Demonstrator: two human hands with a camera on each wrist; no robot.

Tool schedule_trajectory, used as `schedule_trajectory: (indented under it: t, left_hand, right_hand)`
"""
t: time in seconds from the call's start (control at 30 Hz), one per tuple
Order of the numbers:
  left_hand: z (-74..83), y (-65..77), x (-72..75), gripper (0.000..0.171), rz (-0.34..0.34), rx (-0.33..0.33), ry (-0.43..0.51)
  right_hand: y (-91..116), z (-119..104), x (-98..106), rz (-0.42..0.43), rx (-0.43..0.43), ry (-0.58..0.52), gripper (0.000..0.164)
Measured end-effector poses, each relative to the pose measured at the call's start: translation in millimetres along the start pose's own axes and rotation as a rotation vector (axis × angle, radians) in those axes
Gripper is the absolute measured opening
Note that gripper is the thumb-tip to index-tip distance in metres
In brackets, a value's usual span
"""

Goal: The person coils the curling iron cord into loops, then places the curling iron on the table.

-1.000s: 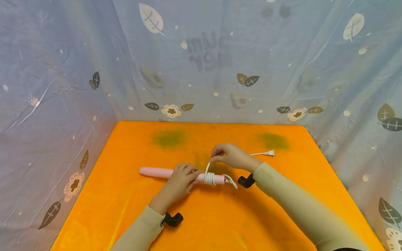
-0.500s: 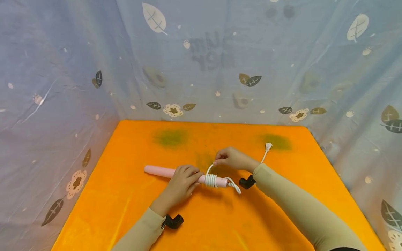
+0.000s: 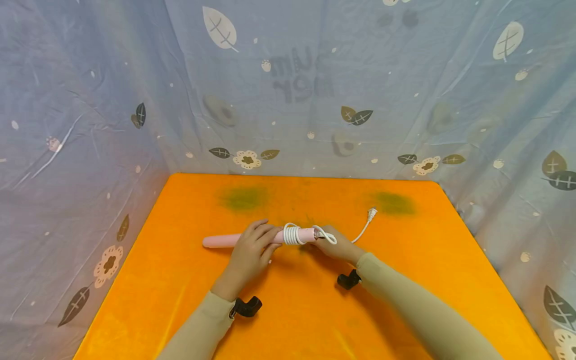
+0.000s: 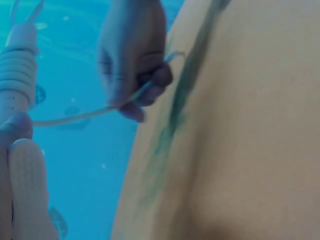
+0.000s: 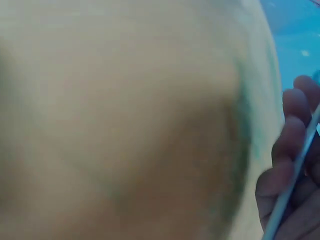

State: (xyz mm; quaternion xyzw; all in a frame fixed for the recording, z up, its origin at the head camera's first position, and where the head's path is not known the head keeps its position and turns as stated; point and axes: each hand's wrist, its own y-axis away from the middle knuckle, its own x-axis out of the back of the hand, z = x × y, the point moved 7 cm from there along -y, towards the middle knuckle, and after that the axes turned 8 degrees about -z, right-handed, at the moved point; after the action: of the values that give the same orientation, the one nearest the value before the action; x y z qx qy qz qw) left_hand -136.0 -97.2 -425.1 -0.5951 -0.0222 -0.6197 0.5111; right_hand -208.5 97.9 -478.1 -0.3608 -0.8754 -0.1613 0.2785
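A pink hair styling iron [image 3: 220, 241] is held above the orange table, roughly level. Its white cord [image 3: 292, 235] is wound in several turns round the handle, with a small loop beyond the handle's end. My left hand [image 3: 252, 247] grips the iron's middle, left of the coils. My right hand [image 3: 335, 245] is below and behind the handle end, partly hidden in the head view. The left wrist view shows my right hand [image 4: 135, 65] pinching the cord [image 4: 75, 117], which runs taut from the iron. Cord also crosses the curled fingers [image 5: 295, 135] in the right wrist view.
The cord's plug [image 3: 371, 214] hangs or lies at the right, near the back of the orange table [image 3: 288, 310]. Patterned curtains [image 3: 288, 100] enclose the back and both sides. A black wrist camera [image 3: 348, 280] sits below the right sleeve.
My right hand has moved down and passed beneath the handle, taking the cord round it. The iron has risen in the view, and the plug has shifted left.
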Motion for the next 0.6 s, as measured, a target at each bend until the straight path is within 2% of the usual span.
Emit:
schedule_trajectory:
  t: [0.07, 0.13, 0.33, 0.6]
  left_hand:
    - [-2.9, -2.3, 1.4, 0.038, 0.018, 0.015, -0.001]
    - [-5.9, -3.8, 1.4, 0.038, 0.032, 0.029, -0.006]
    - [-13.2, -4.0, -2.0, 0.039, 0.066, 0.067, -0.024]
    - [-16.6, -4.2, -11.0, 0.040, 0.057, 0.096, -0.034]
  right_hand:
    - [1, 0, -10, -0.031, -0.027, 0.055, 0.030]
    - [2, -4, -19, -0.049, -0.032, 0.125, 0.030]
    - [13, -42, -36, -0.021, 0.124, 0.413, 0.020]
    - [27, -83, -56, -0.024, 0.231, 0.728, 0.031]
